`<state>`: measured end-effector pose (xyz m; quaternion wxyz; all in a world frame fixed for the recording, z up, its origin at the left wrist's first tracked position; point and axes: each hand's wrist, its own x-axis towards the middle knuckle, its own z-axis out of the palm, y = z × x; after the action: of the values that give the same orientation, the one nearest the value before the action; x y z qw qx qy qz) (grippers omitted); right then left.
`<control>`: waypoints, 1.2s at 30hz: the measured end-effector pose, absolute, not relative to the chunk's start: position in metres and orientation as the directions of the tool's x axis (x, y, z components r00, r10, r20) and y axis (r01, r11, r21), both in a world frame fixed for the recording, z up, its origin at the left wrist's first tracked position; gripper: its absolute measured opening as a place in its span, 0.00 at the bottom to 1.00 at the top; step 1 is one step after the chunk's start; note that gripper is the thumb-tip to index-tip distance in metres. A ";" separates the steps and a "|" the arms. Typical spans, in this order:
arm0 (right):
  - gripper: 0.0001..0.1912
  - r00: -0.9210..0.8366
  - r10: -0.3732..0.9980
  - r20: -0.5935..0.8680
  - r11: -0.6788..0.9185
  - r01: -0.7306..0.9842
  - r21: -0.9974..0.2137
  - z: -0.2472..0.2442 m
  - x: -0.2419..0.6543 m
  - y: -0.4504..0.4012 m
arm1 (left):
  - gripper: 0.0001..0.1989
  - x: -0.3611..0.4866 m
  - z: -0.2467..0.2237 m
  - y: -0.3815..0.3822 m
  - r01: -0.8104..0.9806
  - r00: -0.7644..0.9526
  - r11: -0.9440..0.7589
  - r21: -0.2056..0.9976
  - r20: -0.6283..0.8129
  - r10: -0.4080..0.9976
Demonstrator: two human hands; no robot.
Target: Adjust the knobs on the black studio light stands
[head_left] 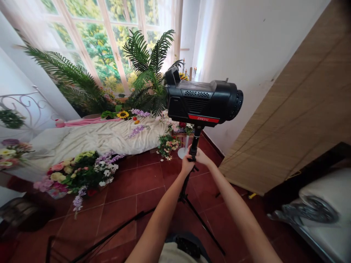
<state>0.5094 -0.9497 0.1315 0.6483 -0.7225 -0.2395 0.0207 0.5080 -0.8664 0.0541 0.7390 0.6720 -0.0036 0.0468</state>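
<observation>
And here's the black studio light [203, 102], red label across its body, front end pointing right, perched atop a slim black stand [184, 190], tripod legs [204, 223] spread wide, the left hand [188, 164] and right hand [201, 157] wrapped around its pole [195, 140]!

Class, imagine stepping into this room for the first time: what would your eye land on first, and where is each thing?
The big black studio light stands out first, at the centre of the view, on a stand gripped by the left hand and right hand. Behind it, palm fronds rise before a tall window. To the left, a large bunch of flowers sits on the red tile floor, in front of a white draped bed.
</observation>
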 end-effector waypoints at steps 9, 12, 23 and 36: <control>0.17 0.926 0.053 0.374 -0.107 0.378 -0.920 0.154 0.501 -0.934 | 0.06 0.504 0.046 -0.866 -0.156 0.983 -0.139 0.978 0.167 0.072; 0.18 0.923 0.191 0.334 -0.046 0.348 -0.936 0.174 0.503 -0.940 | 0.09 0.502 0.055 -0.865 -0.149 0.982 -0.181 0.972 0.166 0.087; 0.20 0.895 0.204 0.397 -0.002 0.406 -0.914 0.272 0.512 -0.942 | 0.17 0.507 0.054 -0.867 -0.133 0.978 -0.206 0.969 0.162 0.131; 0.21 0.874 0.204 0.440 -0.057 0.459 -0.886 0.286 0.513 -0.950 | 0.13 0.512 0.048 -0.880 -0.023 0.960 -0.191 0.981 0.075 0.271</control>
<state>0.5126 -0.9502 0.2859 0.6468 -0.7203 -0.2303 -0.0985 0.5119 -0.8800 0.0478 0.6310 0.7627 0.0813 0.1165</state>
